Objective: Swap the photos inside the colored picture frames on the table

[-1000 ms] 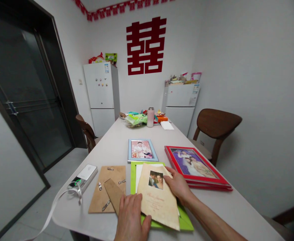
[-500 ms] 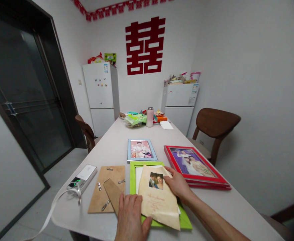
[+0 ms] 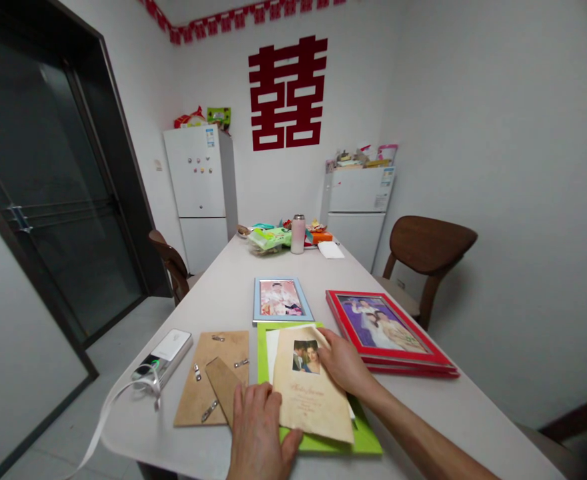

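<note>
A cream paper sheet (image 3: 311, 410) printed with a small photo of two people lies over the lime-green picture frame (image 3: 368, 437), a white sheet (image 3: 272, 347) showing beneath it. The paper's upper right edge is pinched by my right hand (image 3: 346, 363). Down at its lower left edge rests my left hand (image 3: 258, 427), fingers stretched out, thumb over the frame's bottom side. Left of the frame is a brown backing board (image 3: 186, 400) with metal clips and a stand leg (image 3: 223, 380), partly covered by my left hand.
Beyond the green frame lies a light-blue framed photo (image 3: 258, 300). A stack of red framed photos (image 3: 443, 365) sits to the right. A power bank (image 3: 173, 345) with a white strap is near the left edge. Farther back stand a pink bottle (image 3: 298, 235) and snack bags (image 3: 273, 238).
My right hand has drawn the cream paper slightly left and up, and the sheet looks flatter. My left hand stays nearly in place. The view has shifted a little.
</note>
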The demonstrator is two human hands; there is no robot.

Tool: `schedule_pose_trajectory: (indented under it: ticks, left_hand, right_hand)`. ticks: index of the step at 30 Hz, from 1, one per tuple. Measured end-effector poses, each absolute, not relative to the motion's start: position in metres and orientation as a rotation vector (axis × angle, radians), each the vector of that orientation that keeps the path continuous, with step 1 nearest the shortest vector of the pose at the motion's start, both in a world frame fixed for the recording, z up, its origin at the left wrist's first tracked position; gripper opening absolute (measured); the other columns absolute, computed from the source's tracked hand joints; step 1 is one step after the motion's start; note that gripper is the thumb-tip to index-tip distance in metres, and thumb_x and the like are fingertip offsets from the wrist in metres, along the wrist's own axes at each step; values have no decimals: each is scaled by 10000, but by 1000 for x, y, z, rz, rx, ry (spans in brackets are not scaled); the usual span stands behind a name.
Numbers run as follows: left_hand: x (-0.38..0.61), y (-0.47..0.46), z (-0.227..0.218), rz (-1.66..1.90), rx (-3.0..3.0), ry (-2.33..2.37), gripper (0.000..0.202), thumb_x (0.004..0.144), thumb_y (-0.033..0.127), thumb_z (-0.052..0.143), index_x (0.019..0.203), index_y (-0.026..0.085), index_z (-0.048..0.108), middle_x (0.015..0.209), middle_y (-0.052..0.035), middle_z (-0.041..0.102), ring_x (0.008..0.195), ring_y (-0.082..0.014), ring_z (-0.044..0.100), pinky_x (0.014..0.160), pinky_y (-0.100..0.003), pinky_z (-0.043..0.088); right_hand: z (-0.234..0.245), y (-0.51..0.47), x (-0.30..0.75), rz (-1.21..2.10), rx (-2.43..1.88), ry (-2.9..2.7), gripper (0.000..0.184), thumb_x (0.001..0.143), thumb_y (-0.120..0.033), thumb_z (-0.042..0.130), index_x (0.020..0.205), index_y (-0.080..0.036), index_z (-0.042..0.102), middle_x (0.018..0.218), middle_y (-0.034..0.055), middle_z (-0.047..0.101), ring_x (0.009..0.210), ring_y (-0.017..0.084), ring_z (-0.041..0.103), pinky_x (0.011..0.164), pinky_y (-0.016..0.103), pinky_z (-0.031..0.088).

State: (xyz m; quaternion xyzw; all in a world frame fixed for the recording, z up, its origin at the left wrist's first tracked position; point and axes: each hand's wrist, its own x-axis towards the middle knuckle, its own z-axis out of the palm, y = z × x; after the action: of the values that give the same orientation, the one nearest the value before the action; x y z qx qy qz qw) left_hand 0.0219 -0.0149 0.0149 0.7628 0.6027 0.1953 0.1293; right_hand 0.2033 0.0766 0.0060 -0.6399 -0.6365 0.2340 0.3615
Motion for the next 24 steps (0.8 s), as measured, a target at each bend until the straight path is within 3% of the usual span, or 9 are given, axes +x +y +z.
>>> schedule_pose_trajectory:
  ticks: [5,9,12,16,20,24]
  left_hand:
    - [24,-16,19,576,2203,1750,309,631,302,584,913,176,582,988,-62,564,993,-236,445,979,-453,125]
    - [26,-18,22,560,2232,1718,252,647,291,566,866,170,597,912,-64,581,932,-236,470,966,-469,147]
    - [27,-18,21,567,2242,1709,239,654,282,555,864,176,601,917,-68,582,935,-239,472,966,-480,143]
    - [28,-16,15,604,2246,1711,317,646,265,555,955,198,572,1090,-80,540,1048,-257,425,970,-493,139]
    - [27,-14,7,596,2271,1673,335,678,273,518,1002,193,552,1149,-94,515,1093,-269,399,965,-498,161]
    - [25,-12,3,647,2276,1706,287,684,227,501,962,196,567,1092,-70,554,1052,-247,431,956,-465,207]
  right_hand:
    - [11,77,196,224,-1768,-1919,486,730,-209,449,1205,-146,373,1017,117,585,933,207,533,771,274,357]
    - [15,80,195,120,-1868,-1982,494,753,-292,466,1215,-178,337,914,101,613,848,214,561,673,274,357]
    - [16,80,197,66,-1940,-2020,396,763,-351,458,1124,-194,412,838,81,619,771,211,571,603,269,341]
    - [12,76,198,-32,-1947,-2073,257,783,-376,418,933,-184,500,814,72,602,742,206,555,593,276,330]
    - [8,71,195,-181,-1926,-2071,271,771,-361,440,931,-160,525,906,110,566,855,232,500,695,311,325]
    - [10,62,195,-109,-1845,-2113,282,792,-337,396,922,-150,561,910,114,569,868,229,477,743,321,316]
